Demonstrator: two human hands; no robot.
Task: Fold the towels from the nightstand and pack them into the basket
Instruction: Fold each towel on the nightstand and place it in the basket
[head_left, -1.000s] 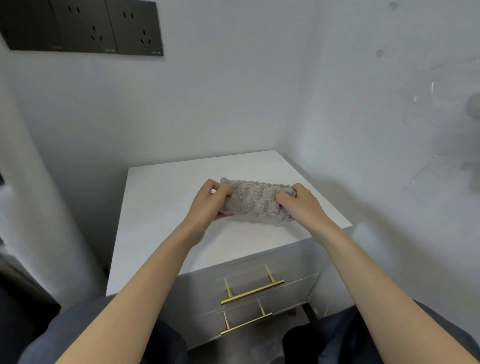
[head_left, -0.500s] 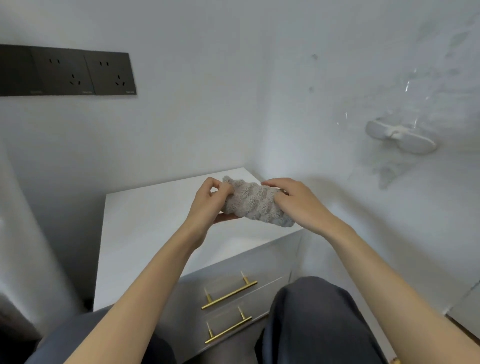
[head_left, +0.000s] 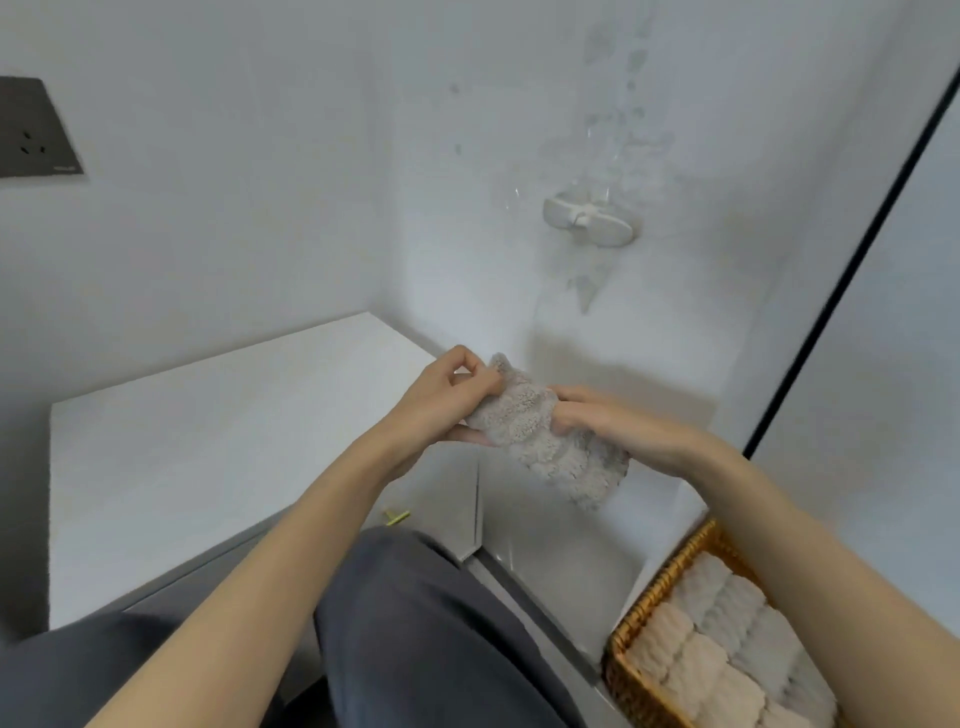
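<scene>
A folded grey fluffy towel (head_left: 545, 441) is held in the air past the right edge of the white nightstand (head_left: 208, 441). My left hand (head_left: 447, 395) pinches its upper left end. Gripping its right side is my right hand (head_left: 618, 421); the towel's lower end hangs free below it. A woven wicker basket (head_left: 644, 660) stands on the floor at the lower right, holding several folded beige and grey towels (head_left: 727, 644). My right forearm covers part of the basket.
White walls meet in a corner behind the nightstand. A dark socket panel (head_left: 36, 130) is on the left wall, a white holder (head_left: 589, 218) on the right wall. A dark vertical frame (head_left: 852, 260) runs at right. My knee (head_left: 415, 597) is below my hands.
The view has swung right, bringing the basket in. Both hands have carried the towel off the nightstand top to the right, and its lower end now hangs down.
</scene>
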